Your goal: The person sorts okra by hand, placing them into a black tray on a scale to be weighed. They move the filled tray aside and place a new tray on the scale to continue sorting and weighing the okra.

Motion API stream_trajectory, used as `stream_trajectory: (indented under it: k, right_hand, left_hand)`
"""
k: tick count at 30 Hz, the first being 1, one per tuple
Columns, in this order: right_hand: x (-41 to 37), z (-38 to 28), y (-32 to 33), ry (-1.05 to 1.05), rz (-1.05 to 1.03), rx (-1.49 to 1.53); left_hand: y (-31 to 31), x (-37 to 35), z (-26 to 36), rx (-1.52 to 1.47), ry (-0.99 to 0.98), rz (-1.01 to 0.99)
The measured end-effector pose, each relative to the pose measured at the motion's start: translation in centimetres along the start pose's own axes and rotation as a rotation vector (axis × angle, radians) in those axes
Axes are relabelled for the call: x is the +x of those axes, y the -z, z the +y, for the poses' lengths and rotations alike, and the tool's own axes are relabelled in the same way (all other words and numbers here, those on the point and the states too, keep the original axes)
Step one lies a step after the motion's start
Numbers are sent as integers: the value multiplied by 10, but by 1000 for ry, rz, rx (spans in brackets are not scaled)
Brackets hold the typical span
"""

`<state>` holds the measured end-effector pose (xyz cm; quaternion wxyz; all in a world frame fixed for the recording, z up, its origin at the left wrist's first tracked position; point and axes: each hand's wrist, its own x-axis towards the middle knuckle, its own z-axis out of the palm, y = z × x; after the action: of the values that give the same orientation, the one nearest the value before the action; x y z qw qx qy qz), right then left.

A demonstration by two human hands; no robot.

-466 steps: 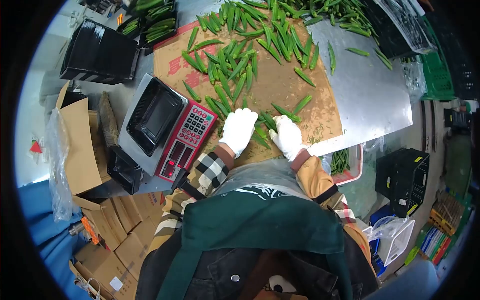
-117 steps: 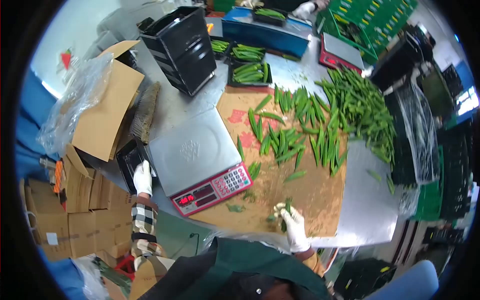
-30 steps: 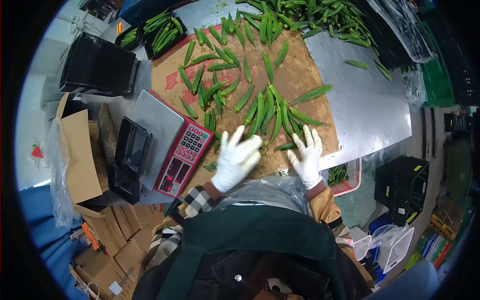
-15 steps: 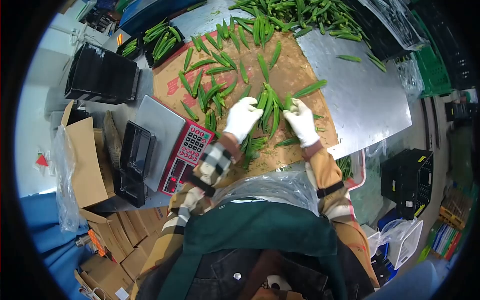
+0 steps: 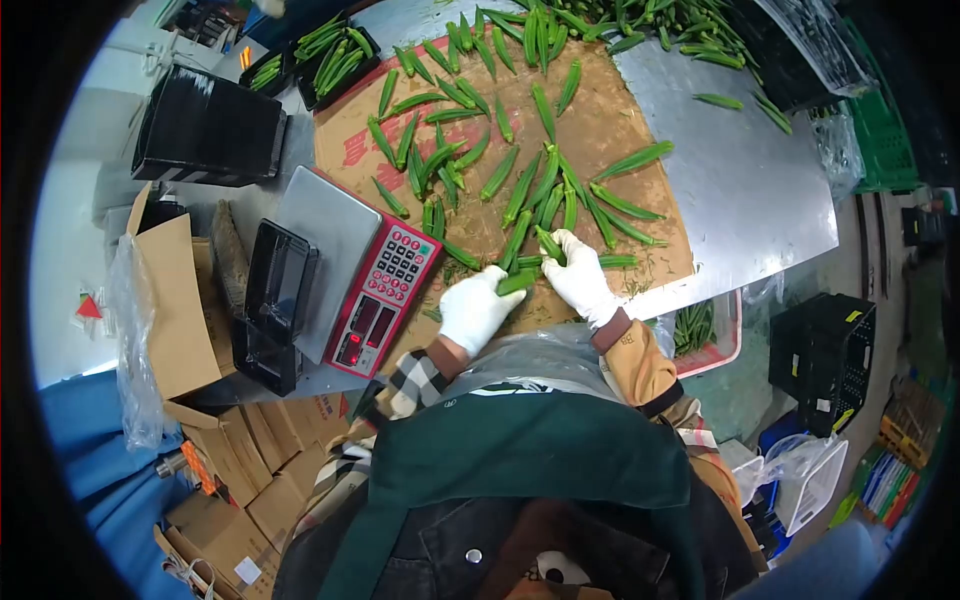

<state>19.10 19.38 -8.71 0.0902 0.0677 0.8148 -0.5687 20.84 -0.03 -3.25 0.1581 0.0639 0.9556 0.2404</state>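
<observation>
Both hands wear white gloves, close to the near edge of a brown cardboard sheet (image 5: 600, 110). My left hand (image 5: 476, 310) is closed on an okra pod (image 5: 516, 283) between thumb and fingers. Just to its right, my right hand (image 5: 582, 280) pinches another okra pod (image 5: 548, 243), which points up and left. Loose okra pods (image 5: 545, 180) fan out beyond my fingers, some overlapping. Several more okra pods (image 5: 440, 160) are scattered over the left part of the cardboard.
Left of the cardboard stands a red scale (image 5: 385, 270) with a metal plate. Black trays (image 5: 275, 285) rest against it. Filled okra trays (image 5: 335, 65) are at the far left, with a big okra pile (image 5: 660, 25) at the back. A pink-rimmed crate (image 5: 735, 345) sits below the table's right edge.
Both hands have come nearer my body and closer together. The okra that was bunched between them now lies spread on the cardboard, and each hand grips a pod near the front edge.
</observation>
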Motion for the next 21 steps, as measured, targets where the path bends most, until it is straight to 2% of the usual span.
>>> stream_trajectory:
  k: [2, 5, 6, 8, 9, 10, 12, 14, 17, 18, 20, 21]
  right_hand:
    - [-7, 1, 11, 62, 123, -163]
    - [-21, 18, 53, 175, 281, -463]
    - [-27, 22, 69, 204, 308, -550]
    - [-34, 38, 92, 217, 188, -653]
    - [-38, 44, 96, 270, 179, -695]
    - [-40, 44, 93, 225, 148, -731]
    - [-42, 43, 88, 139, 83, -803]
    - [-40, 48, 81, 117, 84, -777]
    - [-38, 25, 66, 153, 157, -626]
    - [-37, 14, 57, 170, 109, -550]
    - [-36, -4, 37, 200, 19, -396]
    - [-32, -8, 25, 300, -18, -478]
  left_hand:
    - [-33, -3, -14, 120, -50, 45]
    - [-7, -2, -18, -62, -23, -100]
    - [-4, 2, -34, -330, -56, -148]
    - [19, 7, -42, -865, 104, -227]
    - [33, 10, -43, -1022, 199, -252]
    - [43, 14, -45, -1177, 294, -275]
    - [43, 21, -46, -1389, 318, -148]
    - [46, 27, -39, -1260, 259, -101]
    - [16, 44, -34, -872, 180, 63]
    - [8, 49, -32, -657, 67, 138]
    - [3, 55, -22, -376, 23, 165]
    - [1, 59, -18, -319, 17, 182]
